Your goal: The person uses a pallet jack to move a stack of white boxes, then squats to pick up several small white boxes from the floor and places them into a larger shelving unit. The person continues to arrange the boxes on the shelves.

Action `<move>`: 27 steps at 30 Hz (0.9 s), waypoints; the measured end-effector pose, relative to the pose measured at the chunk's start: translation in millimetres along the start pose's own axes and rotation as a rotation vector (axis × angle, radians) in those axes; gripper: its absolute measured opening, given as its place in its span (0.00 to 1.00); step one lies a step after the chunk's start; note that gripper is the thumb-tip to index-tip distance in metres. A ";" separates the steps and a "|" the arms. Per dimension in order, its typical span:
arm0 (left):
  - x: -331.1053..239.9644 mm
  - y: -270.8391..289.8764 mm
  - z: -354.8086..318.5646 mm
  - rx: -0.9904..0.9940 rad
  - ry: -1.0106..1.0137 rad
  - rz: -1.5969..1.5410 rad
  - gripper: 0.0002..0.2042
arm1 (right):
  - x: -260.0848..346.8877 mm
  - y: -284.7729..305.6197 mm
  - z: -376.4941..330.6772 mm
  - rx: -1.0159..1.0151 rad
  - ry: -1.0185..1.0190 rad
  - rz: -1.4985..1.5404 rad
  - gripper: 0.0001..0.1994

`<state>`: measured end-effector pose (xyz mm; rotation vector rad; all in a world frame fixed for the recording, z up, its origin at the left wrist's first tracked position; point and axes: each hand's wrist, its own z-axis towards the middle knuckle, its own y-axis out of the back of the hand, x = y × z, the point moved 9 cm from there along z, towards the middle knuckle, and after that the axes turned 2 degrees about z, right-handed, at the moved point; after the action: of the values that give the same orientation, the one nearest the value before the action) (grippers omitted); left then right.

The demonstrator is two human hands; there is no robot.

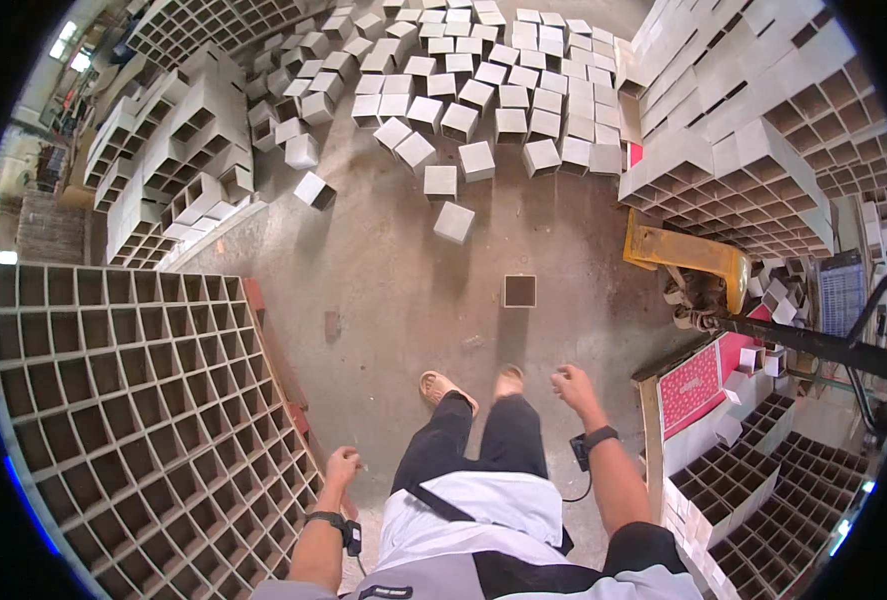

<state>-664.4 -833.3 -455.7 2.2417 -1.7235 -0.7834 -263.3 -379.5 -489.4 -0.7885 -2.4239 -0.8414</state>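
My left hand (342, 466) hangs beside the right edge of a large grid of open-topped square boxes (153, 400), its fingers loosely curled and nothing visible in them. Out in front of my right hip, above the floor, is my right hand (574, 386). Its fingers are also curled in, with no object showing. Neither hand touches a box. A single square box (519, 292) with a dark inside stands alone on the concrete ahead of my feet. Farther off, a pale box (454, 223) lies at the near edge of a wide scatter of similar boxes (511, 122).
A yellow pallet jack part (685, 248) juts out at the right, below tall stacked boxes (763, 190). Nearer on the right are more box grids (723, 480) and a red printed panel (691, 390). Another stack (188, 140) stands at the far left. Bare concrete floor (393, 290) lies between.
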 end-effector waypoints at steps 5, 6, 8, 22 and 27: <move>-163.0 5.9 47.9 0.038 -0.347 0.437 0.19 | 7.0 -58.3 79.9 -0.024 -0.026 -0.182 0.25; -192.4 -2.7 60.5 0.081 -0.374 0.494 0.19 | 19.3 -67.1 91.4 -0.035 -0.019 -0.178 0.25; -241.6 -29.6 97.4 0.177 -0.446 0.614 0.20 | 33.8 -83.2 132.5 -0.064 -0.021 -0.166 0.26; -562.7 -250.6 488.8 -0.165 -0.731 0.570 0.31 | -25.7 -161.1 420.7 -0.134 -0.162 -0.169 0.22; -545.3 -283.6 515.7 0.115 -0.497 0.392 0.19 | -15.7 -133.9 431.4 -0.257 -0.212 -0.275 0.10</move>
<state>-794.8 -156.3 -866.1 1.7669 -2.3837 -1.2366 -434.3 -184.5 -859.6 -0.6712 -2.6878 -1.2513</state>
